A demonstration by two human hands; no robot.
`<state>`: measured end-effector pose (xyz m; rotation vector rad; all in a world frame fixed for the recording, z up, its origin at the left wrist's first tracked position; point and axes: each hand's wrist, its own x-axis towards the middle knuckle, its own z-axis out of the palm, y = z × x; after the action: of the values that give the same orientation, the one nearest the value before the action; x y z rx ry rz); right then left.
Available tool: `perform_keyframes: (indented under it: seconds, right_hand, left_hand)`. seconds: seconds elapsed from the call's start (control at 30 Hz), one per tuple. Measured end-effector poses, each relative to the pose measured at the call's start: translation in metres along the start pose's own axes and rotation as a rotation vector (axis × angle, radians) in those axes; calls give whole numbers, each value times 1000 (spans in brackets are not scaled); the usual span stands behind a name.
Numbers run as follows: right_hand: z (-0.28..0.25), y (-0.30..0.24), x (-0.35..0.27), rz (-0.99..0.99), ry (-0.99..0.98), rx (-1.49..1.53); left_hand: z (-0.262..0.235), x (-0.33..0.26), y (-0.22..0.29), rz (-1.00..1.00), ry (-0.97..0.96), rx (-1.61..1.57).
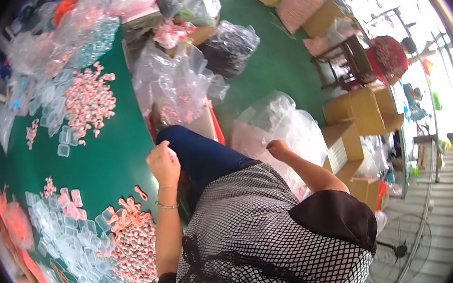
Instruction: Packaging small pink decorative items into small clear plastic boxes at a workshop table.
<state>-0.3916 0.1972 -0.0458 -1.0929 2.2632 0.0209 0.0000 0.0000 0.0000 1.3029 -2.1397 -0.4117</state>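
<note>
Beside the green counter point(125, 172), the left hand point(163, 162) is curled around a small pale thing point(172, 155). The right hand point(277, 149) has bent fingers near a big clear bag point(272, 116); whether it grips anything, I cannot tell. Left of the left hand lie pink-and-white pieces point(91, 101) and clear boxes point(64, 142).

Green floor point(275, 56) ran past a green-topped table point(120, 167) on the left, dark brown chair point(358, 60) and open cardboard boxes point(352, 107) stood on the right, wire-guarded fan point(401, 250) sat lower right near a grey striped surface point(451, 217), and glaring daylight point(367, 10) washed out the upper right.
</note>
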Motion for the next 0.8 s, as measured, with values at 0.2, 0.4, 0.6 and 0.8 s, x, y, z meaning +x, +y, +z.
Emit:
perform_keyframes:
  seconds: [0.2, 0.4, 0.6, 0.8]
  right_hand:
    - [-7, 45, -17, 155, -3, -15]
    - [-2, 17, -6, 204, -7, 17]
    - [13, -1, 12, 202, -71, -107]
    - [5, -2, 49, 214, -25, -95]
  left_hand:
    - [2, 1, 5, 30, 76, 37]
    - [-5, 3, 9, 15, 42, 17]
    - [-3, 1, 6, 18, 26, 1]
    - [-4, 2, 7, 28, 28, 4]
